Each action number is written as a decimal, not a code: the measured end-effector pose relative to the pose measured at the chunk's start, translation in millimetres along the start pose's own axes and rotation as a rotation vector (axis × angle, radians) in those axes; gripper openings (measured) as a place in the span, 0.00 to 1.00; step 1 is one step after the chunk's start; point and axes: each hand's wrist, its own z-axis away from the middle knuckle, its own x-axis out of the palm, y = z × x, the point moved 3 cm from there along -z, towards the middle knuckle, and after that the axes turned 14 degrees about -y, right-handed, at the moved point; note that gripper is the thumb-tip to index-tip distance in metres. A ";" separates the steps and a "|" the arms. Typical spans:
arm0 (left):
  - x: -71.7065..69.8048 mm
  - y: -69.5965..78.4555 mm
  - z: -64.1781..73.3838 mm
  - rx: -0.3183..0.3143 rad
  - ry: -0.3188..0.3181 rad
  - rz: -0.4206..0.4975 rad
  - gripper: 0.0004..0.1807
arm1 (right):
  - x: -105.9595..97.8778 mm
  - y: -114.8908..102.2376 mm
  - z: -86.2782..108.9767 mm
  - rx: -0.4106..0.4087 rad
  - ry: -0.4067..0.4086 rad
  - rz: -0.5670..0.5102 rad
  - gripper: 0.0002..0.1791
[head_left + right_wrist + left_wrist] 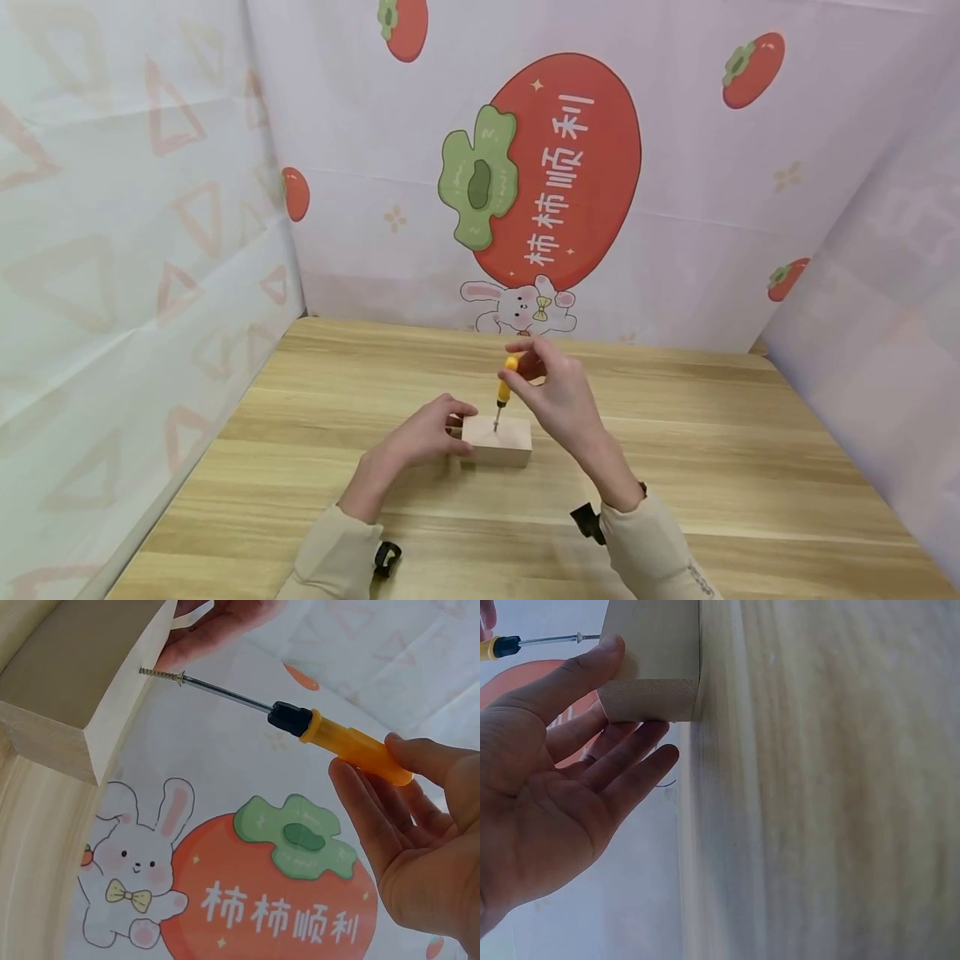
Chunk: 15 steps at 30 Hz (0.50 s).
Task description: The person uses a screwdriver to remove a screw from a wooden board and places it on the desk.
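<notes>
A pale wooden block [495,452] lies on the wood-grain table [360,367]. My left hand [427,432] grips its left end, thumb on the near side and fingers on the far side. A screw [160,673] stands upright in the block's top face, with most of its thread showing. The tip of a screwdriver [352,746] meets the screw head, its metal shaft in line with the screw. My right hand [558,396] pinches the yellow handle near its upper end between thumb and fingers. In the left wrist view, the thumb [592,671] presses the block's side.
Behind the table hangs a white cloth backdrop [360,250] printed with persimmons and a rabbit. Another patterned cloth [135,275] hangs along the left side. Black straps [588,523] sit at both wrists, by the beige sleeves [660,546].
</notes>
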 end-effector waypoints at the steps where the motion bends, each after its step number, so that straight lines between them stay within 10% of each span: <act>1: -0.3 0.3 0.3 0.001 0.002 0.003 0.31 | -0.6 -0.5 0.2 0.002 -0.006 -0.007 0.14; 10: -1.0 3.6 1.9 0.006 -0.001 0.020 0.31 | -6.0 7.7 -2.7 0.012 -0.188 -0.241 0.12; 15: -0.8 2.8 1.4 -0.002 -0.007 0.030 0.31 | -3.6 12.7 -4.1 0.013 -0.139 -0.200 0.14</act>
